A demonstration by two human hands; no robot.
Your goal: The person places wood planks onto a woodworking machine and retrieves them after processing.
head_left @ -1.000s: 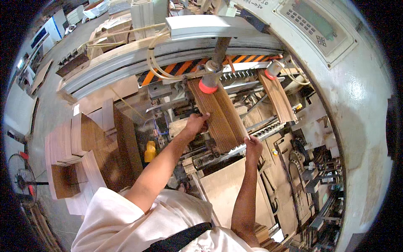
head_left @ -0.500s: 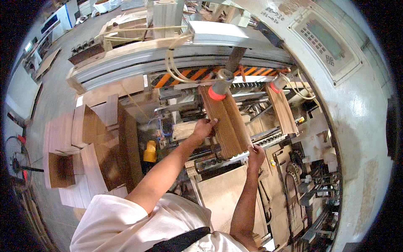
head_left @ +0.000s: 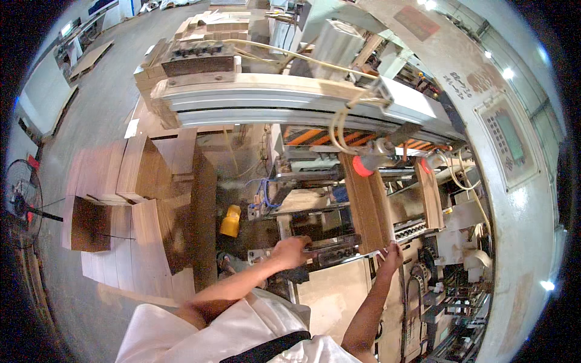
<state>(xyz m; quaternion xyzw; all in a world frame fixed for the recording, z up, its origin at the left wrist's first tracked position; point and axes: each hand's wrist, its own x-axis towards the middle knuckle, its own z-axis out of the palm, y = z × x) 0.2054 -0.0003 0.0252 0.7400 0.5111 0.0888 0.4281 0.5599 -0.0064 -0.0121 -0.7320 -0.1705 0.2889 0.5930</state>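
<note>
A stack of long brown wooden boards (head_left: 370, 212) lies on the machine under a clamp with a red rim (head_left: 363, 166). My right hand (head_left: 390, 259) is at the near right corner of this stack, its fingertips closed on the edge. To the left of the boards, my left hand (head_left: 292, 251) is apart from them. Its fingers are curled beside a dark strip at the machine's front rail (head_left: 339, 253), and whatever they hold cannot be made out. A second, narrower board (head_left: 430, 196) sits under another red-rimmed clamp on the right.
Stacked boards (head_left: 142, 169) stand at the left, near a yellow foot-pedal-like piece (head_left: 230, 221) on the floor. A grey metal beam (head_left: 260, 106) crosses behind the clamps. A control panel (head_left: 507, 138) is on the machine housing at right. A fan (head_left: 24, 202) stands far left.
My left hand has come off the stack, toward me and to its left. My right hand stays at the stack's near corner. The view has shifted, so the machine appears farther right and lower.
</note>
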